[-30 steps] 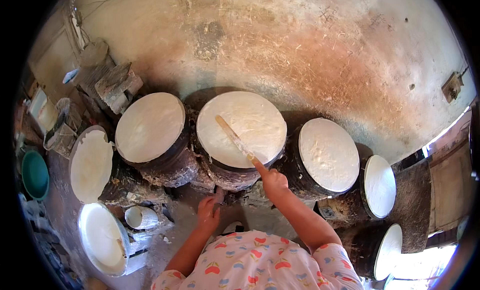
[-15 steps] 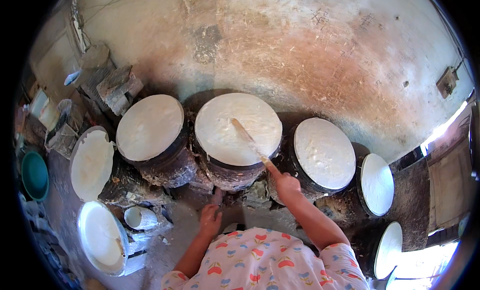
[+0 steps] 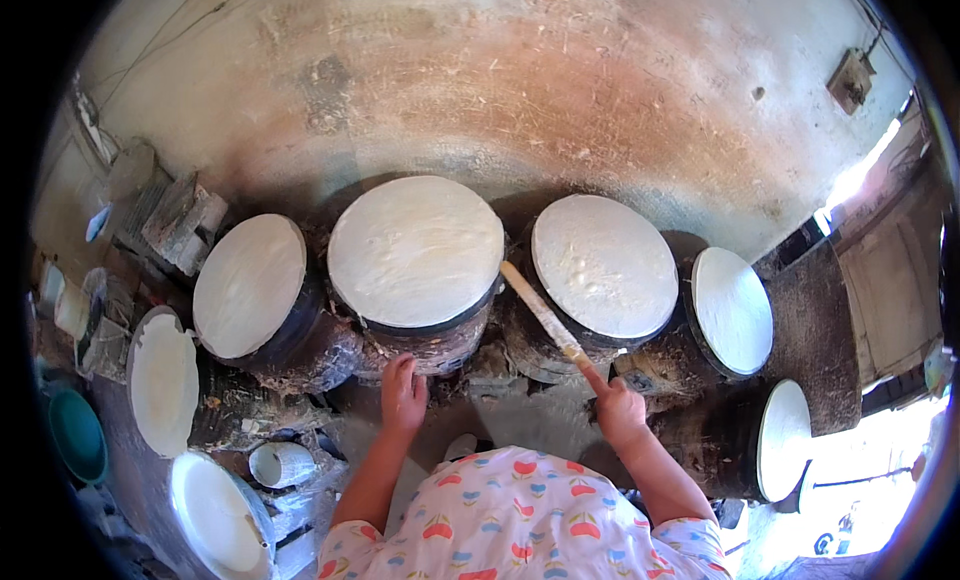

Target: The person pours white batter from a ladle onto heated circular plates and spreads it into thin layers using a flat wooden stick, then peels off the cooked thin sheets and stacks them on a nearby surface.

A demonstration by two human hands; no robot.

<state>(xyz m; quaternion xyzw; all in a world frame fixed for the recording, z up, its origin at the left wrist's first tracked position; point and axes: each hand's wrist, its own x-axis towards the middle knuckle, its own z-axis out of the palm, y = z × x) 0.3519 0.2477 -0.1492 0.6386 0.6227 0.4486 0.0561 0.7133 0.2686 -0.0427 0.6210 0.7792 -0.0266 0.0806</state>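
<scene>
My right hand (image 3: 621,412) is closed around the lower end of a long, flat wooden stick (image 3: 548,320). Its tip lies over the gap between the large middle round top (image 3: 415,250), covered in a white layer with faint streaks, and the round top to its right (image 3: 605,265), whose white layer looks lumpy. Just in front of the middle top's dark, crusted base, my left hand (image 3: 404,398) holds nothing, its fingers stretched out. Whether its fingertips touch the base, I cannot tell.
More white-coated round tops stand in an arc: two at left (image 3: 250,288) (image 3: 165,385), two at right (image 3: 733,310) (image 3: 784,440). At lower left are a basin of white liquid (image 3: 215,515), a small white bucket (image 3: 282,465) and a green basin (image 3: 78,435). A stained wall (image 3: 450,90) rises behind.
My right hand has drawn the stick off the middle top toward the right. My left hand has risen toward the middle base. The whole view has turned to the right.
</scene>
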